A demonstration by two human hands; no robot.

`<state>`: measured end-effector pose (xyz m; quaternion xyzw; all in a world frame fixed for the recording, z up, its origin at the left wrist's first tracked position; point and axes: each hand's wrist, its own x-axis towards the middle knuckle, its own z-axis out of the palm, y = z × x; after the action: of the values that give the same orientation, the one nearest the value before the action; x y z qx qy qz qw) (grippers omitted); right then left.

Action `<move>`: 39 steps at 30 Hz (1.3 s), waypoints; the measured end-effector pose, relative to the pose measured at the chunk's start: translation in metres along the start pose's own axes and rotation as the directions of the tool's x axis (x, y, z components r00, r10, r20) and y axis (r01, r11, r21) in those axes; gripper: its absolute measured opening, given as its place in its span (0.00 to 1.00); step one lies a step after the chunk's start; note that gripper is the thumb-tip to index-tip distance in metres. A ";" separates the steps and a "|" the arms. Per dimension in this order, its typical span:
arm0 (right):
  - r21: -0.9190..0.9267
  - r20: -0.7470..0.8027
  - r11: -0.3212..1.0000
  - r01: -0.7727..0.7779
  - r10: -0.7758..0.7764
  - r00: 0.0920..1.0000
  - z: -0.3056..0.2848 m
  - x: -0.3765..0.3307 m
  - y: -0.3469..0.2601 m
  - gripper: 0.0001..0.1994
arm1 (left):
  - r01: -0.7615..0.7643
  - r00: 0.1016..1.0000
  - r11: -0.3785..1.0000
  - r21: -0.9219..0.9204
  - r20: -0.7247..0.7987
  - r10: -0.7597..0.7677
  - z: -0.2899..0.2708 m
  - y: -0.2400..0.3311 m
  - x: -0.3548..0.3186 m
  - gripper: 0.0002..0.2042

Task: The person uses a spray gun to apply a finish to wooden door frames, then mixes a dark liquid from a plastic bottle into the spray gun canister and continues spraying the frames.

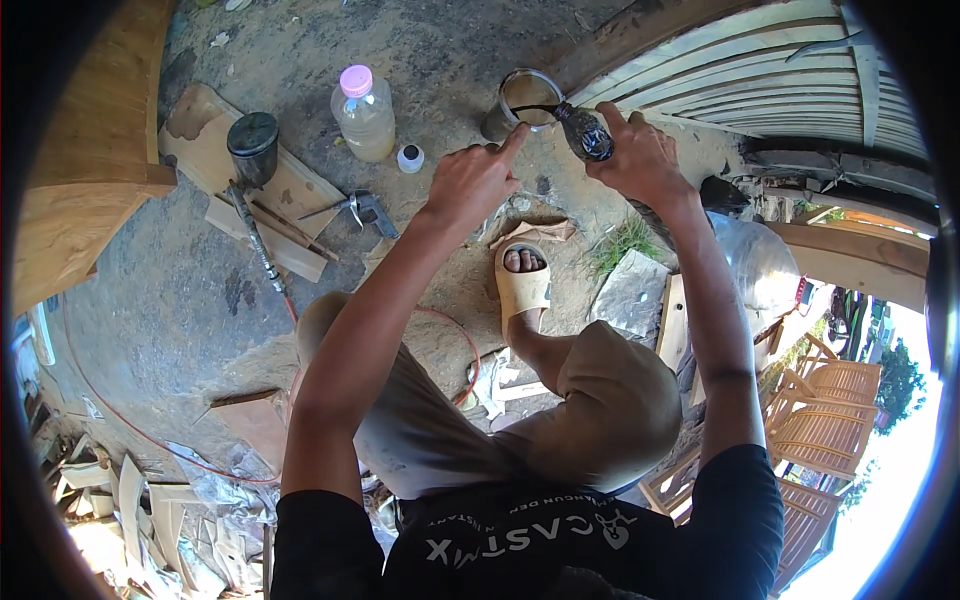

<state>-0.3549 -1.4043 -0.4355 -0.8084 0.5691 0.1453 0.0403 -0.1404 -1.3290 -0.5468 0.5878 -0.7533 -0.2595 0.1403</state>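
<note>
My right hand grips a small clear plastic bottle with dark contents, tipped so its mouth points left. A dark stream runs from the mouth into a round open can on the ground, which holds something brownish. My left hand is at the can's near side, its index finger stretched to the rim and the other fingers curled; nothing shows in it. Left of the can stand a bottle of cloudy liquid with a pink cap and a tiny white bottle with a black top.
A dark lidded pot stands on a board at left, beside a hose fitting with a red hose. A grey trigger tool lies nearby. Wooden furniture, a slatted panel and a clear jug flank me.
</note>
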 end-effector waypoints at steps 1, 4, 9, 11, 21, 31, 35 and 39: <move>-0.002 0.004 1.000 0.001 -0.001 1.000 0.000 0.001 0.000 0.36 | -0.018 1.000 1.000 -0.010 -0.022 0.018 0.002 -0.002 0.000 0.39; -0.025 -0.006 0.999 0.021 -0.021 1.000 0.002 0.002 0.002 0.36 | 0.000 1.000 1.000 0.000 -0.004 0.000 0.001 0.000 0.001 0.39; -0.036 0.019 0.999 -0.003 0.003 1.000 -0.002 0.002 -0.001 0.37 | 0.029 0.999 0.999 -0.025 0.024 -0.028 -0.003 0.002 0.000 0.39; -0.039 0.035 0.999 -0.018 0.019 0.999 -0.002 0.002 -0.002 0.38 | 0.033 0.999 0.999 -0.038 0.024 -0.032 -0.003 0.002 0.000 0.39; -0.055 0.050 0.998 -0.006 0.009 0.999 -0.004 0.004 0.003 0.36 | 0.021 1.000 0.998 -0.066 0.002 -0.021 -0.003 0.000 0.000 0.40; 0.001 0.022 1.000 -0.011 0.011 1.000 -0.001 0.001 0.005 0.35 | 0.017 1.000 0.995 -0.095 0.005 -0.017 -0.013 0.002 -0.004 0.38; 0.147 -0.004 0.989 0.015 -0.015 1.000 0.005 -0.001 0.010 0.40 | 0.003 0.998 0.963 -0.268 -0.061 -0.020 -0.017 -0.003 -0.008 0.32; 0.513 -0.189 0.847 0.140 -0.048 0.981 0.031 -0.006 0.021 0.40 | -0.055 0.980 0.676 -0.735 -0.170 -0.105 -0.037 0.002 -0.002 0.25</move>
<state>-0.3817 -1.3990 -0.4611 -0.8032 0.5478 -0.0860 0.2176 -0.1222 -1.3357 -0.5148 0.5145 -0.5592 -0.4826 0.4356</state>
